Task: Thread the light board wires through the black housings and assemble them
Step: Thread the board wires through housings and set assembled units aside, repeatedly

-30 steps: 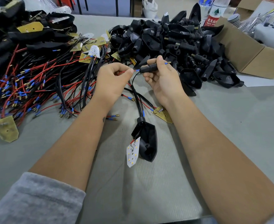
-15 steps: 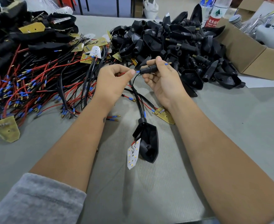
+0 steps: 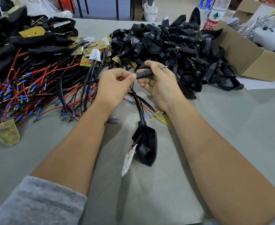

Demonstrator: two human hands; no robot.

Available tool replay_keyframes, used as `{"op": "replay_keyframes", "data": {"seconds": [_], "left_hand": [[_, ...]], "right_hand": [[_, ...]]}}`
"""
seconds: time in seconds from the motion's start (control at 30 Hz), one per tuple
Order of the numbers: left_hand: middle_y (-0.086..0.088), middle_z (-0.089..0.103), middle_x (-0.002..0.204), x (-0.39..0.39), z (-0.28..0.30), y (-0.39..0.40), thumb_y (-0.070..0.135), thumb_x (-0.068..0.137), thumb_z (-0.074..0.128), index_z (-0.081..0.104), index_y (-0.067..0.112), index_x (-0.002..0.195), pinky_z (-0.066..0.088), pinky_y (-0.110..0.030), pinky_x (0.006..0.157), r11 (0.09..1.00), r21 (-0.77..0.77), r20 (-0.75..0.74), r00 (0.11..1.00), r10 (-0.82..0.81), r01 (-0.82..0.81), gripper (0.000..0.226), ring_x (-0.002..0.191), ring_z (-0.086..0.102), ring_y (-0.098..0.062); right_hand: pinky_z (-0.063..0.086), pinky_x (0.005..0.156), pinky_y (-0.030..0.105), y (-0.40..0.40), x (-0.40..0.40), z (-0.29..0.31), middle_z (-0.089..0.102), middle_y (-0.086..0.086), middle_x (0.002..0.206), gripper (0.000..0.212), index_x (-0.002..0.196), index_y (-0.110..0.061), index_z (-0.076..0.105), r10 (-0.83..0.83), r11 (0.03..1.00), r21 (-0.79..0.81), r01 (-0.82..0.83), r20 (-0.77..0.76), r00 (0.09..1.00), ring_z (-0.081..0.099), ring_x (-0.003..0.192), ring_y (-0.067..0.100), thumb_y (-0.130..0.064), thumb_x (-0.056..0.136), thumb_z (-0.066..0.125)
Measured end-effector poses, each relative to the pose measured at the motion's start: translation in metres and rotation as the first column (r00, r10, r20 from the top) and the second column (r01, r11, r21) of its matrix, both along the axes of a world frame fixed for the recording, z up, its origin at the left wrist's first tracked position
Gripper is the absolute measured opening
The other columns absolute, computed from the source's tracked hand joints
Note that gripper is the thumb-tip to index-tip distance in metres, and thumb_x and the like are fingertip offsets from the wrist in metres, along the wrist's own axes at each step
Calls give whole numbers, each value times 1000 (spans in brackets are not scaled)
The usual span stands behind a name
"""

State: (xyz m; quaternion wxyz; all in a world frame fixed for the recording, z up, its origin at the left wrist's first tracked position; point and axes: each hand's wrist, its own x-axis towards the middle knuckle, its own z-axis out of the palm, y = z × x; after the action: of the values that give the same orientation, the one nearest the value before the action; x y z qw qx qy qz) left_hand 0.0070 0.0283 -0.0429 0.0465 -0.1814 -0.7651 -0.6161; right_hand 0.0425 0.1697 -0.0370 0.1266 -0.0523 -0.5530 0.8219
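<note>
My right hand [image 3: 159, 86] grips a small black tube-shaped housing [image 3: 144, 75] held level above the table. A blue-tipped wire end [image 3: 163, 67] sticks out past my right fingers. My left hand [image 3: 113, 88] pinches a red wire [image 3: 123, 78] right at the tube's left opening. Black wires run down from my hands to a black teardrop housing [image 3: 147, 146] lying between my forearms. A white light board [image 3: 128, 161] hangs out of that housing on short red and black wires.
A heap of black housings [image 3: 174, 46] lies behind my hands. Red and black wires with blue tips [image 3: 33, 88] spread over the left, with yellow boards [image 3: 6, 133] among them. A cardboard box [image 3: 253, 59] and bottles [image 3: 213, 13] stand at the right rear.
My left thumb and finger have closed in against the tube's opening, feeding the red wire. Otherwise both hands stay in place.
</note>
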Motion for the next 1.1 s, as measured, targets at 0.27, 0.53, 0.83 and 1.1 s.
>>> {"op": "replay_keyframes", "data": {"seconds": [0.27, 0.53, 0.83, 1.1], "left_hand": [[2, 60, 70, 2, 1, 5, 15, 95, 60, 63, 20, 85, 52, -18, 58, 995, 94, 52, 999, 9, -14, 12, 58, 57, -1], [12, 64, 63, 0, 1, 0, 15, 92, 65, 69, 26, 82, 55, -23, 62, 993, 108, 13, 999, 44, -45, 16, 56, 58, -5], [3, 64, 76, 3, 2, 2, 17, 93, 64, 65, 21, 86, 52, -19, 57, 985, 152, 91, 993, 71, -84, 8, 61, 61, 0], [2, 66, 71, 6, 3, 4, 15, 92, 67, 69, 23, 82, 54, -25, 63, 997, 78, 26, 1000, -5, 3, 13, 64, 59, -8]], "right_hand": [[57, 68, 25, -4, 0, 2, 70, 11, 84, 11, 101, -4, 58, 62, 977, -206, -62, -5, 998, 67, 69, 17, -3, 98, 48], [55, 66, 21, -2, -2, -2, 72, 5, 77, 1, 96, -5, 59, 25, 988, -153, -25, 1, 1000, 68, 70, 14, -4, 95, 59], [55, 66, 21, -4, -1, -2, 72, 3, 74, 5, 90, -7, 59, -5, 986, -165, 5, -1, 1000, 68, 68, 13, -5, 93, 62], [53, 61, 20, -5, 0, -1, 69, 1, 69, 8, 90, -8, 57, 13, 997, -73, -12, 13, 1000, 64, 61, 11, -8, 92, 65]]}}
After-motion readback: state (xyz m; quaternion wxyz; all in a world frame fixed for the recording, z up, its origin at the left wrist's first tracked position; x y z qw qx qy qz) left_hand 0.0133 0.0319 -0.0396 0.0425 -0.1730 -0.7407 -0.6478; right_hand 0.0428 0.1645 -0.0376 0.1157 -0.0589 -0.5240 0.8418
